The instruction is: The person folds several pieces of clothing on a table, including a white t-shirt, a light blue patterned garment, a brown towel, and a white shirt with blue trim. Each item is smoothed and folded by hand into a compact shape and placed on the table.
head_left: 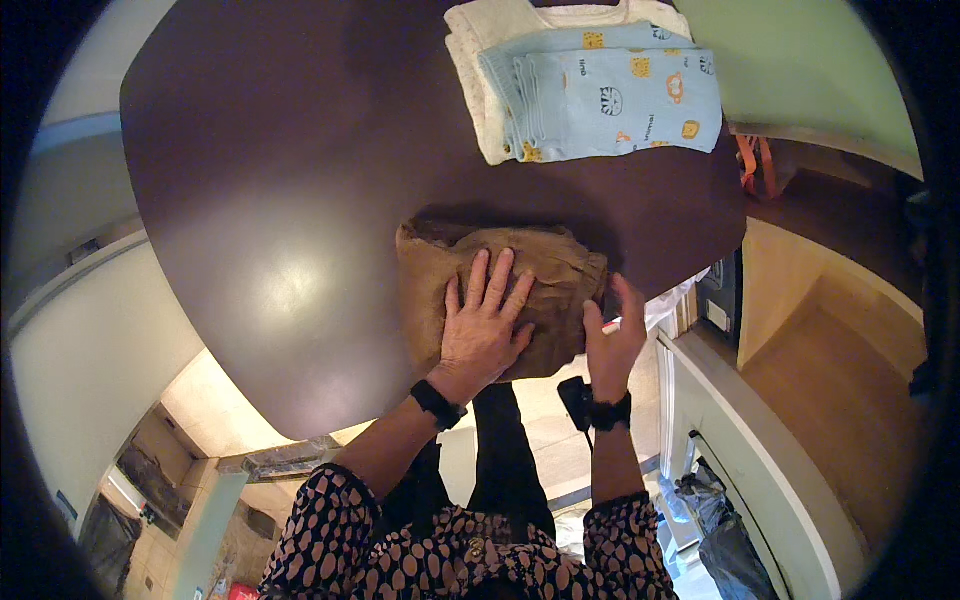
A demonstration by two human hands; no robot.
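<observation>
A folded brown cloth garment (551, 296) lies at the near edge of the dark table, with a gathered band along its right side. My left hand (484, 322) rests flat on top of it with the fingers spread. Beside its right edge is my right hand (616, 326), thumb and fingers apart with a gap between them. Whether the right fingertips touch the cloth is hard to tell. Farther back sits a folded light blue garment (622, 101) with animal prints, lying on a folded cream garment (466, 75).
The dark brown table (285, 150) has a curved edge and a bright glare spot at left. Orange straps (756, 166) hang at the right beside a wooden shelf (832, 322). Black plastic bags (731, 540) sit low at the right.
</observation>
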